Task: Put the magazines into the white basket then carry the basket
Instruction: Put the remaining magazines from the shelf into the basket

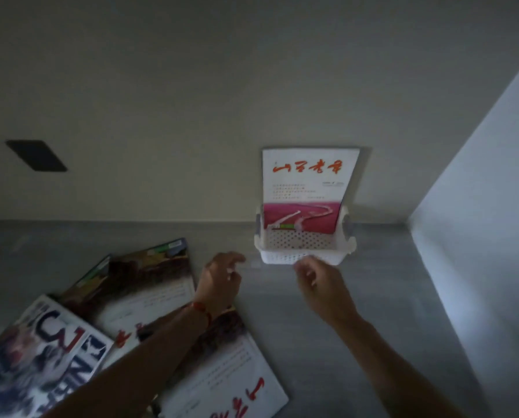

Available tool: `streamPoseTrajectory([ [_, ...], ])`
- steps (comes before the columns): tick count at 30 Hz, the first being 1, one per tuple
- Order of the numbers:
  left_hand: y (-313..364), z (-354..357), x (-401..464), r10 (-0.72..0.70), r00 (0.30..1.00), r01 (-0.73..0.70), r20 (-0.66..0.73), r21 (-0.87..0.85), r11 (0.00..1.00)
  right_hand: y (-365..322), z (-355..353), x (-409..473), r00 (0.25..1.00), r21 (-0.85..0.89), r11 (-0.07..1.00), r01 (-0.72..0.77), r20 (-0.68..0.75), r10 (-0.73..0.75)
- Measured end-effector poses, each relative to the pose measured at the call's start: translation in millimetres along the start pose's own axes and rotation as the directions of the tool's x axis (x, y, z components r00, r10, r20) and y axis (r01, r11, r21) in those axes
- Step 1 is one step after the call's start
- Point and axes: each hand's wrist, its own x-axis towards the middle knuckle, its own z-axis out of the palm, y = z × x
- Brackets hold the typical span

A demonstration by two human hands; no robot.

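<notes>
One magazine in the basket, the rest loose on the counter.

White basket (305, 247) sits against the wall, one magazine (308, 188) standing upright in it, leaning back. Left hand (220, 282) hovers empty, fingers loosely spread, above the scattered magazines (149, 297) lower left. Right hand (320, 280) empty too, fingers loosely curled, just at the basket's near rim; touching or not, cannot tell. Risks, as I judge them: the tall magazine makes the light basket top-heavy, so a nudge could tip it; the overlapping glossy covers may slide apart when grabbed; dim light hampers aim.
</notes>
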Motion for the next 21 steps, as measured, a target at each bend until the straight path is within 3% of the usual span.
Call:
streamPoseTrajectory([
  [2, -26, -8, -45, 0.032, 0.996, -0.039, 0.078, 0.082, 0.996, -4, 27, -42, 0.943, -0.176, 0.979, -0.099, 0.298, 0.149],
  [4, -53, -10, -81, 0.073, 0.973, -0.12, 0.218, 0.216, 0.969, -7, 52, -79, 0.821, -0.42, 0.903, -0.094, 0.48, 0.309],
  [6, -78, -11, -111, -0.012, 0.897, -0.207, 0.442, 0.444, 0.872, -12, 76, -113, 0.749, -0.533, 0.836, -0.131, 0.499, 0.435],
  [8, -99, -9, -132, -0.176, 0.802, -0.247, 0.57, 0.586, 0.772, -18, 95, -142, 0.759, -0.585, 0.786, -0.198, 0.416, 0.501],
  [10, -108, -8, -141, -0.22, 0.769, -0.255, 0.6, 0.603, 0.756, -26, 109, -162, 0.81, -0.63, 0.745, -0.222, 0.306, 0.5],
  [12, -108, -7, -145, -0.201, 0.781, -0.275, 0.591, 0.616, 0.739, -29, 115, -172, 0.876, -0.638, 0.739, -0.218, 0.205, 0.436],
  [16, -107, -7, -149, -0.162, 0.814, -0.316, 0.557, 0.661, 0.681, -26, 101, -167, 0.79, -0.457, 0.82, -0.345, 0.33, 0.517],
  [18, -104, -11, -146, -0.14, 0.809, -0.312, 0.571, 0.619, 0.721, -32, 88, -161, 0.791, -0.298, 0.863, -0.407, 0.358, 0.496],
  [21, -88, -22, -130, 0.099, 0.85, -0.382, 0.517, 0.478, 0.791, -42, 69, -154, 0.838, -0.134, 0.906, -0.401, 0.345, 0.422],
])
